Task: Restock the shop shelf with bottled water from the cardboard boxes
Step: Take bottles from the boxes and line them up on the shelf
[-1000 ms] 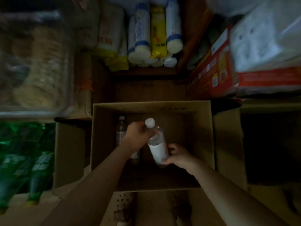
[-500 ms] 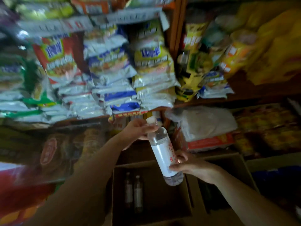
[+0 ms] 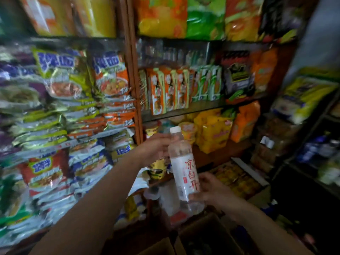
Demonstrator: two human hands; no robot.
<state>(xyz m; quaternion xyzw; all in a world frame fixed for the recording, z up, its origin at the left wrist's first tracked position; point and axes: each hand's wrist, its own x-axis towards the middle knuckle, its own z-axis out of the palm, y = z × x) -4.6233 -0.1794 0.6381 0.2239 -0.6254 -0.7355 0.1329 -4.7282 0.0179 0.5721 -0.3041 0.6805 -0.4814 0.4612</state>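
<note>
A person holds one water bottle [image 3: 184, 168] up in the middle of the frame, a bit below the center. The bottle stands almost straight, leaning a little so its white cap [image 3: 175, 129] sits to the left of its bottom. It has a white label with red writing going down it.

The left hand [image 3: 156, 150] comes in from the lower left. It holds the bottle near the top, with the fingers curled around the neck just under the cap. The right hand [image 3: 209, 190] comes in from the lower right. It holds the low part of the bottle, with the thumb on the front of the label and the fingers going around behind.

Behind the bottle is a tall wooden shelf [image 3: 132, 89] full of food. On the left side of the frame are piles of noodle packs [image 3: 64, 85] in green, orange, purple and blue. In the upper middle are orange and green boxes [image 3: 176, 89] standing in a row. Just behind the cap are yellow bags [image 3: 213, 131]. Big snack bags [image 3: 184, 17] fill the top of the frame.

At the very bottom, in the middle, is the open top of a cardboard box [image 3: 202, 234]. It is dark inside, so I cannot tell what is in it.
</note>
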